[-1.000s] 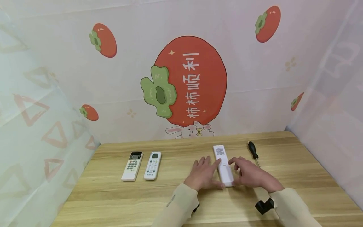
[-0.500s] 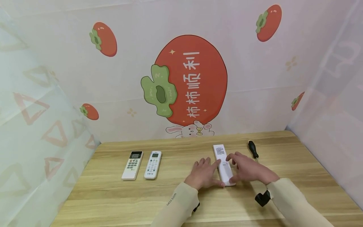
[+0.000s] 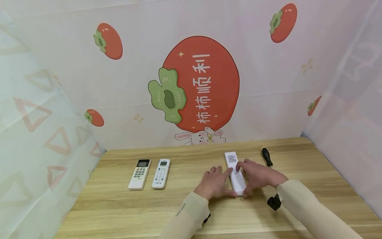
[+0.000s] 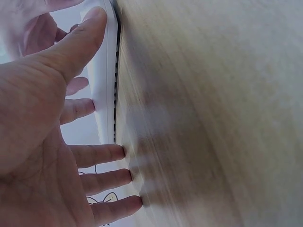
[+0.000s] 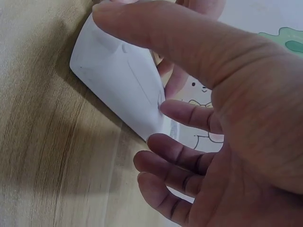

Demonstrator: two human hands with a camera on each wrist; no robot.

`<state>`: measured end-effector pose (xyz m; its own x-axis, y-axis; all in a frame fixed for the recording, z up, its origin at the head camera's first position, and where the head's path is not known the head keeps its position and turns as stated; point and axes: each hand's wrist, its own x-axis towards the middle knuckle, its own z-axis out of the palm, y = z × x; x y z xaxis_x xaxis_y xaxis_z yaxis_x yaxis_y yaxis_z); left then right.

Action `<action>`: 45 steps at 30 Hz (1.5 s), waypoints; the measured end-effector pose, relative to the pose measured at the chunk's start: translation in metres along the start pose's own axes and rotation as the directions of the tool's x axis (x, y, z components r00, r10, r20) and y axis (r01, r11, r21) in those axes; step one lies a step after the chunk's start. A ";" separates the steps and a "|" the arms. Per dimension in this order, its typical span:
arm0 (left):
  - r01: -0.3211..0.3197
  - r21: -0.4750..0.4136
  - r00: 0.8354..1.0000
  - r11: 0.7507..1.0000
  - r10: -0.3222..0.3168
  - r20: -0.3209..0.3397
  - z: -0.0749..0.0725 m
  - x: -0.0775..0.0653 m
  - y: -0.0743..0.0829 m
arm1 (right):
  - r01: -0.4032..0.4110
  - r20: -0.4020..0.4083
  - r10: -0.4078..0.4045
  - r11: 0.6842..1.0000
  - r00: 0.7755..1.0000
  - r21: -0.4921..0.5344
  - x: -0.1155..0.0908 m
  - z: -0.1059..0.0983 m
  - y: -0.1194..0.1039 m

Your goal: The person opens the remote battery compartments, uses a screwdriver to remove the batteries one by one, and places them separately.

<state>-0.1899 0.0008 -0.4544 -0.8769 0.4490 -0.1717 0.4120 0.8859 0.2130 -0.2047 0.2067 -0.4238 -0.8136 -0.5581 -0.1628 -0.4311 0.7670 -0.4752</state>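
Note:
A white remote control lies back side up on the wooden table, a printed label at its far end. My left hand rests along its left side with fingers spread. Its thumb touches the near end and its index finger the edge, while the other fingertips meet the tabletop in the left wrist view. From the right, my right hand bends its index finger onto the middle of the remote's back, with the thumb at the near end. Its remaining fingers are loosely curled beside the remote in the right wrist view.
Two more white remote controls, one with a black top and one with rounded corners, lie face up at the left. A black-handled screwdriver lies right of the hands. A fabric backdrop with printed fruit stands behind the table.
My right hand has shifted left and inward over the remote, its index finger moving from the right edge onto the middle of the back. The left hand has stayed in place.

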 end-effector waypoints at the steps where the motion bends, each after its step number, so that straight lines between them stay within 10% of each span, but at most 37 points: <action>1: 0.001 -0.002 1.000 1.000 -0.001 0.001 0.000 0.000 0.000 | 0.000 0.004 0.000 1.000 1.000 -0.003 0.001 0.000 0.001; 45: 0.015 0.007 1.000 1.000 -0.015 0.007 -0.002 -0.001 0.003 | -0.036 0.079 0.029 0.995 0.996 0.089 0.013 0.001 -0.003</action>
<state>-0.1880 0.0026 -0.4517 -0.8809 0.4369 -0.1819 0.4008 0.8931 0.2042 -0.2136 0.1972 -0.4253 -0.7926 -0.5586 -0.2444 -0.3647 0.7556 -0.5441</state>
